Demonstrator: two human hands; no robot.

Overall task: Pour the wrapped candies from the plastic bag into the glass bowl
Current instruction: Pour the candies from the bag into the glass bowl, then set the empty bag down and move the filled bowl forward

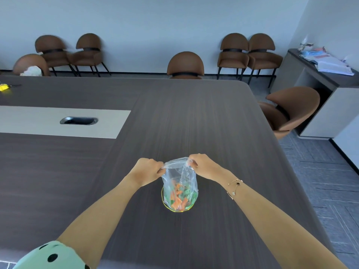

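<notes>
A clear plastic bag stands upright in the middle of the dark table, with orange and green wrapped candies in its lower part. My left hand pinches the bag's top edge on the left. On the right, my right hand pinches the same edge, and the mouth is pulled apart between the two. The bag's bottom rests in or on the glass bowl, of which only a yellow-green rim shows around the base; I cannot tell which.
The dark wooden table has a light inlay strip with a cable hatch at the left. A yellow item lies far left. Brown chairs stand around the table and along the wall. A side cabinet with papers stands at the right.
</notes>
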